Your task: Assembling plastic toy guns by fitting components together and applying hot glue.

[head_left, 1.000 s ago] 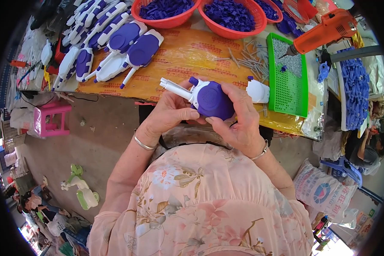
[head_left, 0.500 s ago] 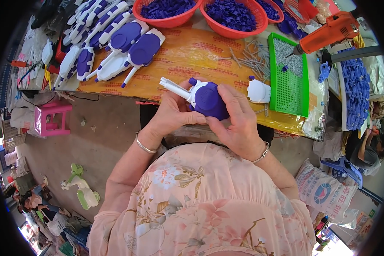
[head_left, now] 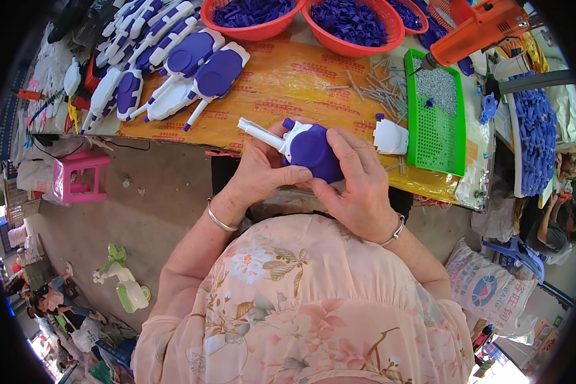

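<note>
Between both hands, close to the table's front edge, is a rounded purple-and-white plastic housing (head_left: 310,153) with a white stem pointing left. My left hand (head_left: 269,169) grips it near the stem, thumb along the lower edge. On its right side, my right hand (head_left: 358,179) curls its fingers over the purple face, the thumb tip close to the left thumb. The fingertips behind the housing are hidden. A white plastic shell piece (head_left: 390,136) with a small purple tip lies just right of my right hand, beside a green tray (head_left: 458,144) of small metal screws.
Loose grey pins (head_left: 387,89) lie left of the tray, and an orange power drill (head_left: 483,35) hangs above it. Purple-and-white assemblies (head_left: 217,73) are piled at the far left. Red baskets (head_left: 358,50) of purple parts stand at the back. A pink stool (head_left: 80,179) is on the floor.
The orange drill has swung up and to the left over the green tray. Both hands and the housing stay almost where they were.
</note>
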